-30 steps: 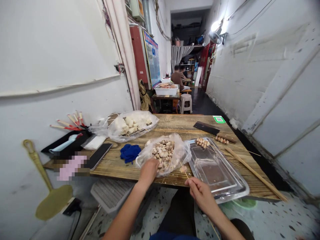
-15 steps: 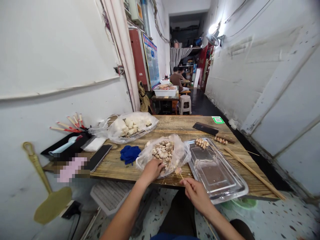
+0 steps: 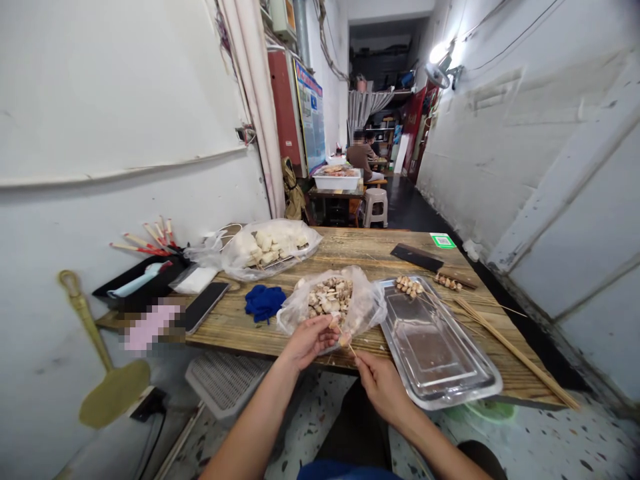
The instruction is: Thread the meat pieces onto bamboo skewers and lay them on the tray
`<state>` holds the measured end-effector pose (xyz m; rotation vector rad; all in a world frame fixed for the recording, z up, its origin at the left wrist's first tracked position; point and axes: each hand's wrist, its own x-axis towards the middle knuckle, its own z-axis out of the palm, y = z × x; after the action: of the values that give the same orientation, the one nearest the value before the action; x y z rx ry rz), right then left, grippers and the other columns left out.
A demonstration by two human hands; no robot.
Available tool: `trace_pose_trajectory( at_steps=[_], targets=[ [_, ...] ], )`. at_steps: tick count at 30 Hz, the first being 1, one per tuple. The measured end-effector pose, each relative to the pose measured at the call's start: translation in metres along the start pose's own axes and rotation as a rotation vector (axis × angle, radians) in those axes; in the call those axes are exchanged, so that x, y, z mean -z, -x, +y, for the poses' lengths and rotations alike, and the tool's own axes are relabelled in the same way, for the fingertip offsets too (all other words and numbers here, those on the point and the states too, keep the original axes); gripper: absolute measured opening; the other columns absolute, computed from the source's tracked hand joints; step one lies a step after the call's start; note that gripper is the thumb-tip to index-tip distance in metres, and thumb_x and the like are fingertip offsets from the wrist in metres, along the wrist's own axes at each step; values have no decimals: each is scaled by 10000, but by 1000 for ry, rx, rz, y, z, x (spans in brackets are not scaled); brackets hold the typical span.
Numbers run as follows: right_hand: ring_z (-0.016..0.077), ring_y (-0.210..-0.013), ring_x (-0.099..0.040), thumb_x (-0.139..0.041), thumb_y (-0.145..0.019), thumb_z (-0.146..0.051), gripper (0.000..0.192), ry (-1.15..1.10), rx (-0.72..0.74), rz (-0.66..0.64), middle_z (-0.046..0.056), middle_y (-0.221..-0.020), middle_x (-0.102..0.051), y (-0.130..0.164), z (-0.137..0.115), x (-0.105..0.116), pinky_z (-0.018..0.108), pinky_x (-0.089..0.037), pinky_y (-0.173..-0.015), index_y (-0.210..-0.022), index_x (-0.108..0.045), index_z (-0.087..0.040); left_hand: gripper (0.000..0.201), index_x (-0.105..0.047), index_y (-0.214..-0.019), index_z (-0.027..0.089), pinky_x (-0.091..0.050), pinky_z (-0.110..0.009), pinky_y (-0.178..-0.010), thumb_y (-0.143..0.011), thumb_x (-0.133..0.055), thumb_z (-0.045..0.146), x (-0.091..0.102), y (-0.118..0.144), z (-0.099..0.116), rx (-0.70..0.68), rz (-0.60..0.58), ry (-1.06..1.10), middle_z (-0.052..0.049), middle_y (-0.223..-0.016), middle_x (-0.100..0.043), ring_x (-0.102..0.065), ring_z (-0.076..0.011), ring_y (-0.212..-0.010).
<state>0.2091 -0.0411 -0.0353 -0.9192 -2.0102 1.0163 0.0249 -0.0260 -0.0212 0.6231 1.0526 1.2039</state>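
Observation:
My left hand (image 3: pixel 311 341) is pinched on a small mushroom piece (image 3: pixel 334 323) at the tip of a thin bamboo skewer (image 3: pixel 353 351). Gripping that skewer lower down is my right hand (image 3: pixel 381 381); another pale piece (image 3: pixel 345 339) is threaded near its top. Just beyond my hands, an opened clear plastic bag (image 3: pixel 369 303) holds a heap of brown and white mushroom pieces (image 3: pixel 327 297). A metal tray (image 3: pixel 440 347) lies to the right, with loaded skewers (image 3: pixel 409 287) at its far left corner.
Bare skewers (image 3: pixel 520 353) lie right of the tray, near a dark cleaver (image 3: pixel 416 257). Left of the bag are a blue cloth (image 3: pixel 264 303), a phone (image 3: pixel 206 307) and a second bag with white chunks (image 3: pixel 270 247). People (image 3: pixel 361 157) sit farther back.
My left hand has come out of the mushroom bag with a piece and moved to the skewer tip. My right hand has shifted slightly left with the skewer, and the view has turned a little.

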Motion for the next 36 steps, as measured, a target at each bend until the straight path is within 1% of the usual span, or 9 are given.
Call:
trace_pose_trajectory(
  at_steps=[3,6,10,15,20,23,26,31,36],
  targets=[
    [186,-689,-598,-348,-855,-308,347,-8,-13,18,51,-663,-643,-1,-2,0,255,-453,-621,-995,-630,-165,228,-629,-838,88,-472,-204,-644,-705,-618,273,-2,1,-1,-54,-19,-27,-83,-770,-647,-590,-104,-665],
    [177,-632,-586,-351,-850,-328,355,-33,-28,30,36,-609,-622,-2,-3,-1,244,-448,-573,-995,-632,-166,245,-627,-898,86,-473,-234,-722,-697,-630,227,-6,2,-1,-65,-33,2,-103,-876,-647,-597,-121,-738],
    [171,-579,-562,-355,-845,-359,368,-88,-53,30,26,-557,-589,-2,-4,-3,239,-432,-530,-975,-640,-166,211,-616,-897,81,-468,-272,-783,-716,-609,188,-10,2,-1,-32,-45,145,-134,-956,-634,-600,-160,-845],
    [157,-522,-525,-353,-839,-406,400,-158,-91,53,11,-502,-542,-1,-5,-8,228,-412,-482,-972,-640,-161,166,-594,-906,87,-464,-286,-818,-752,-555,133,-13,4,-1,-11,-43,291,-134,-993,-624,-592,-176,-911],
    [144,-464,-488,-352,-840,-412,405,-167,-101,51,1,-469,-513,-1,-5,-9,224,-396,-456,-982,-633,-158,181,-580,-928,97,-492,-260,-751,-750,-552,115,-19,3,-1,-29,49,384,-103,-875,-657,-619,-148,-808],
    [140,-448,-476,-345,-845,-402,402,-155,-101,52,0,-463,-510,-1,-5,-10,226,-396,-456,-986,-629,-157,137,-584,-869,90,-502,-252,-711,-734,-568,114,-21,2,-2,22,139,405,-95,-791,-667,-628,-149,-759],
    [142,-459,-482,-348,-845,-395,396,-144,-92,59,4,-475,-521,-1,-4,-9,228,-401,-466,-982,-631,-155,97,-580,-812,102,-510,-267,-694,-716,-586,112,-22,2,-2,59,190,425,-89,-764,-671,-630,-162,-772],
    [151,-502,-504,-357,-836,-393,388,-134,-68,70,16,-510,-551,0,-6,-7,230,-413,-476,-954,-646,-163,91,-573,-791,111,-518,-298,-695,-704,-596,101,-22,3,-4,76,237,436,-79,-755,-672,-635,-169,-766],
    [155,-497,-508,-356,-835,-385,384,-137,-70,61,17,-504,-550,1,-8,-7,232,-417,-472,-943,-653,-167,90,-570,-796,111,-519,-288,-702,-710,-587,90,-23,2,-6,56,229,446,-87,-762,-667,-636,-168,-762]
  ],
)
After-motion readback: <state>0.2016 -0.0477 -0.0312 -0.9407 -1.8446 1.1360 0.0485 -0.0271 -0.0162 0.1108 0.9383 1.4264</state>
